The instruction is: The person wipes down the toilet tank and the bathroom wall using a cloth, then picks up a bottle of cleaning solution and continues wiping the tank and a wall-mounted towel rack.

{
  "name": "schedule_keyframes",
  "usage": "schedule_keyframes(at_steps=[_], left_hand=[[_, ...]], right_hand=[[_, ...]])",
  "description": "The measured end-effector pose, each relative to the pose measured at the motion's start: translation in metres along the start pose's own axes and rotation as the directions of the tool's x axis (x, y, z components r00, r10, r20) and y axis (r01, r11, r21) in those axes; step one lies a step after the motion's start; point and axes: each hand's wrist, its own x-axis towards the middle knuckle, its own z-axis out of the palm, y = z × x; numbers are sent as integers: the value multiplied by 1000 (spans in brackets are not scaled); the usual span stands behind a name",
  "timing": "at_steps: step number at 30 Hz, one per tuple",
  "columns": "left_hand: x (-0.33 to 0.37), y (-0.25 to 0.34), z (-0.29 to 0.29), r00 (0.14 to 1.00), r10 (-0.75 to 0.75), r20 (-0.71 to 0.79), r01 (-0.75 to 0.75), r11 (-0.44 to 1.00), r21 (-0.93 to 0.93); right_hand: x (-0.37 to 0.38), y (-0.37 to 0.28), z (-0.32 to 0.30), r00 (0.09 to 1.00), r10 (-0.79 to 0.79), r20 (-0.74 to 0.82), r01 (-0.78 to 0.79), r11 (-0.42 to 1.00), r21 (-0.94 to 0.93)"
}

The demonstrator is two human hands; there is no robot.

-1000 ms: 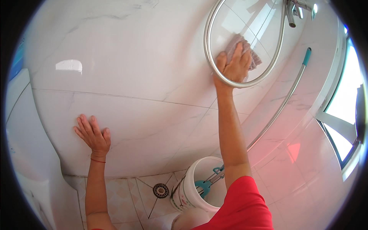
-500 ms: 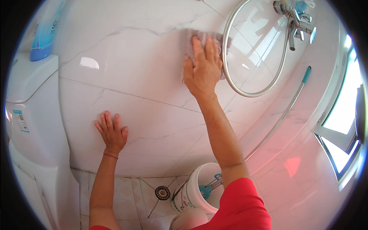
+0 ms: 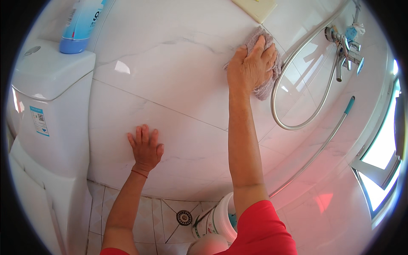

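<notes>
My right hand [image 3: 250, 68] presses a greyish-mauve cloth [image 3: 267, 90] against the white marbled wall tiles [image 3: 182, 85], its fingers bent over the bunched fabric. The cloth lies just left of the looped metal shower hose [image 3: 278, 108]. Lower and to the left, my left hand [image 3: 146, 148] rests flat on the same wall with fingers spread and nothing in it. A thin red band circles that wrist.
At left stands a white toilet [image 3: 63, 114] with a blue bottle [image 3: 78, 32] on its tank. A chrome mixer tap [image 3: 344, 49] and a teal-ended metal rod [image 3: 327, 140] are at right. Below are a white bucket [image 3: 221, 219] and a floor drain [image 3: 184, 217]. A cream flat object [image 3: 257, 9] is up top.
My right hand has slid the cloth upward and a little right along the wall. My left hand stays on the tiles. The view has shifted, bringing the cream object in at the top.
</notes>
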Motion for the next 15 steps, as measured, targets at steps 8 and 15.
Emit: schedule_keyframes(at_steps=[8, 15], left_hand=[[14, 1, -19, 999, 14, -40, -16, 999, -44], [107, 11, -108, 864, -317, -390, -25, 747, -664]], right_hand=[[-21, -109, 24, 861, -508, 24, 487, 836, 253], [-85, -108, 15, 796, -578, 179, 409, 732, 546]])
